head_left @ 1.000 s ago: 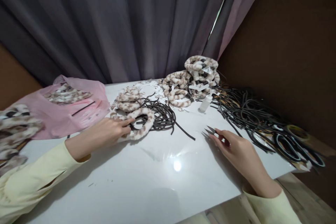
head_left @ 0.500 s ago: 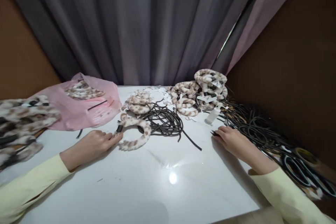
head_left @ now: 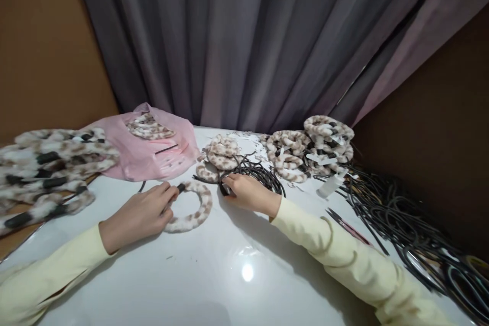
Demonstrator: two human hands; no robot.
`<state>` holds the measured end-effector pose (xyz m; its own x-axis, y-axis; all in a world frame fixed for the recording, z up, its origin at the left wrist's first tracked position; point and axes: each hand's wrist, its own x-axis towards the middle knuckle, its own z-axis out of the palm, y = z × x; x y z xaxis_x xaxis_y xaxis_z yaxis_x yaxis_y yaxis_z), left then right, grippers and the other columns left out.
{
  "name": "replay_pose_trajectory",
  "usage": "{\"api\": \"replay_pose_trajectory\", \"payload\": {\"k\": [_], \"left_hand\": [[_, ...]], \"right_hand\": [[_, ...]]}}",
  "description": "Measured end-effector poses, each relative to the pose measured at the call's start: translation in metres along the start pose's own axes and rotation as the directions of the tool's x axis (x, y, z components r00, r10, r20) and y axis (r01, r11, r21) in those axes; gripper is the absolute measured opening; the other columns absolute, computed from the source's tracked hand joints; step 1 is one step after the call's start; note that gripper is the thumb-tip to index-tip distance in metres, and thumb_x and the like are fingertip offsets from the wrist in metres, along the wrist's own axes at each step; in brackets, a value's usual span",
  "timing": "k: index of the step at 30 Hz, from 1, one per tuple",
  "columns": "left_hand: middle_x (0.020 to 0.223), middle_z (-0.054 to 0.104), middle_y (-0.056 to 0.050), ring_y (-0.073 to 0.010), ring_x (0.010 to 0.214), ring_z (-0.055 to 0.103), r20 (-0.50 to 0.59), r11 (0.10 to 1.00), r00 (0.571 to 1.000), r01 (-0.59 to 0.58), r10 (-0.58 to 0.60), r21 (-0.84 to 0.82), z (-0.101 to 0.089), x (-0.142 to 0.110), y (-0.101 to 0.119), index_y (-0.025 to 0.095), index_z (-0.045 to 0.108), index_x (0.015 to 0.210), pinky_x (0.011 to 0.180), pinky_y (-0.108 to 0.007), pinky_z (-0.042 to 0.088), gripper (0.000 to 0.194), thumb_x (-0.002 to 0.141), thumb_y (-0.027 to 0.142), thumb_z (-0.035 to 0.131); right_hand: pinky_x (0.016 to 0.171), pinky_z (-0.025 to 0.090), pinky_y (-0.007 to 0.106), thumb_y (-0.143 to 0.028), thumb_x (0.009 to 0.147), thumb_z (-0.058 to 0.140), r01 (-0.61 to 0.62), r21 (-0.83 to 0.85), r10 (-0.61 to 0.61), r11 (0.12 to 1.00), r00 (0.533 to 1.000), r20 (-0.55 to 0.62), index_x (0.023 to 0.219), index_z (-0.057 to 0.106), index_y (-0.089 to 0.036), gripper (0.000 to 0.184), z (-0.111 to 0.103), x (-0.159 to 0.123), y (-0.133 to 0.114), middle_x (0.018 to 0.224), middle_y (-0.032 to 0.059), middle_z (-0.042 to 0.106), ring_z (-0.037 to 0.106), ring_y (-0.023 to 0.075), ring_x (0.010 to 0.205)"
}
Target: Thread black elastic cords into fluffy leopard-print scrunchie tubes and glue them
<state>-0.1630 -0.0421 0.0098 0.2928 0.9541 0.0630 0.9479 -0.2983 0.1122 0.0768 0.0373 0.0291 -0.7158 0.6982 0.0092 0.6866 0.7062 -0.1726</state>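
My left hand (head_left: 147,211) is closed on the left side of a fluffy white and brown ring (head_left: 206,204), which lies on the table. A short black section (head_left: 181,188) of the ring shows beside my fingertips. Further right, my right hand (head_left: 248,192) reaches to the near left edge of a heap of black cords (head_left: 263,172). Its fingers are curled down over a dark piece that is mostly hidden. Just behind them lie more fluffy rings (head_left: 222,147). A slim pointed tool (head_left: 349,226) with a reddish handle rests on the table beyond my right forearm.
At the left are heaped fluffy rings (head_left: 49,163) and a pink plastic bag (head_left: 179,160). Back right stand stacked rings (head_left: 328,132) and a small translucent bottle (head_left: 330,186). Tangled black cords (head_left: 401,214) run along the right side of the white table (head_left: 183,285).
My right hand has let go of the pointed tool and moved left to the black cords. The ring now lies a little nearer to me, still in my left hand. The view has shifted.
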Motion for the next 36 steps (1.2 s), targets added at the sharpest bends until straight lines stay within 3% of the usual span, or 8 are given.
{"api": "replay_pose_trajectory", "payload": {"k": [6,10,13,18,23,30,32,36], "left_hand": [[0.108,0.058,-0.014,-0.0243,0.094,0.059,-0.096,0.993,0.992,0.068,-0.078,-0.1,-0.003,-0.004,-0.013,0.013,0.041,0.115,0.071,-0.03,0.044,0.04,0.077,0.017,0.035],[0.077,0.063,-0.015,-0.0313,0.07,0.062,0.06,0.962,0.961,0.265,-0.269,0.059,-0.012,-0.005,-0.02,0.013,0.052,0.087,0.055,-0.034,0.038,0.027,0.083,0.03,0.031],[0.064,0.06,-0.01,-0.0265,0.06,0.06,0.143,0.979,0.969,0.204,-0.203,0.007,-0.014,-0.004,-0.03,0.018,0.049,0.073,0.052,-0.031,0.033,0.021,0.082,0.027,0.033],[0.062,0.056,-0.004,-0.0187,0.056,0.054,0.133,0.962,0.98,0.176,-0.151,-0.208,-0.011,0.003,-0.048,0.019,0.049,0.071,0.051,-0.026,0.033,0.012,0.074,0.025,0.04],[0.059,0.055,-0.002,-0.0162,0.053,0.05,0.338,0.597,0.932,0.347,-0.133,-0.723,-0.022,0.012,-0.041,0.019,0.054,0.063,0.049,-0.024,0.036,0.009,0.064,0.025,0.048],[0.059,0.058,-0.006,-0.0161,0.054,0.052,0.568,-0.039,0.817,0.574,0.097,-0.818,-0.044,0.026,-0.014,0.015,0.061,0.058,0.051,-0.024,0.042,0.01,0.06,0.019,0.052],[0.055,0.055,-0.005,-0.0143,0.048,0.048,0.589,-0.027,0.803,0.593,0.091,-0.805,-0.052,0.037,0.0,0.015,0.061,0.056,0.047,-0.023,0.039,0.018,0.067,0.026,0.052],[0.051,0.052,-0.001,-0.0103,0.042,0.041,0.509,0.279,0.825,0.442,0.248,-0.853,-0.056,0.064,0.033,0.017,0.057,0.055,0.05,-0.021,0.038,0.03,0.076,0.037,0.05]], "right_hand": [[0.057,0.042,0.022,-0.008,0.068,0.056,-0.116,0.245,0.104,0.962,0.993,0.063,0.1,0.057,-0.011,0.032,0.009,0.033,0.015,0.077,0.0058,0.066,0.061,0.0166,0.068],[0.05,0.043,0.019,-0.023,0.071,0.06,-0.141,0.454,0.08,0.88,0.985,0.152,0.08,0.061,-0.012,0.014,-0.014,0.032,0.026,0.064,-0.0003,0.063,0.057,0.0113,0.056],[0.055,0.046,0.021,-0.038,0.078,0.053,-0.142,0.57,0.082,0.809,0.988,0.129,0.077,0.06,-0.013,0.026,-0.04,0.023,0.032,0.064,0.0012,0.063,0.058,0.0104,0.058],[0.065,0.048,0.026,-0.032,0.064,0.068,-0.093,0.888,0.173,0.449,0.985,0.015,0.079,0.06,-0.015,0.024,-0.085,0.001,0.043,0.08,0.0049,0.066,0.061,0.0123,0.066],[0.054,0.047,0.029,-0.023,0.062,0.066,-0.018,0.922,0.242,0.387,0.967,-0.083,0.119,0.051,-0.028,0.059,-0.116,-0.029,0.05,0.089,0.0011,0.064,0.057,0.0115,0.057],[0.044,0.045,0.024,-0.029,0.067,0.068,0.064,0.924,0.369,0.376,0.905,-0.213,0.08,0.069,-0.022,0.015,-0.129,-0.068,0.055,0.071,-0.0001,0.062,0.052,0.0086,0.049],[0.042,0.043,0.022,-0.032,0.067,0.069,0.071,0.91,0.4,0.408,0.882,-0.248,0.071,0.069,-0.02,0.013,-0.132,-0.076,0.052,0.065,0.0009,0.061,0.051,0.0081,0.047],[0.037,0.041,0.021,-0.031,0.064,0.073,0.085,0.895,0.397,0.437,0.875,-0.277,0.089,0.068,-0.022,0.026,-0.135,-0.09,0.04,0.061,-0.0008,0.063,0.049,0.0074,0.04]]}}
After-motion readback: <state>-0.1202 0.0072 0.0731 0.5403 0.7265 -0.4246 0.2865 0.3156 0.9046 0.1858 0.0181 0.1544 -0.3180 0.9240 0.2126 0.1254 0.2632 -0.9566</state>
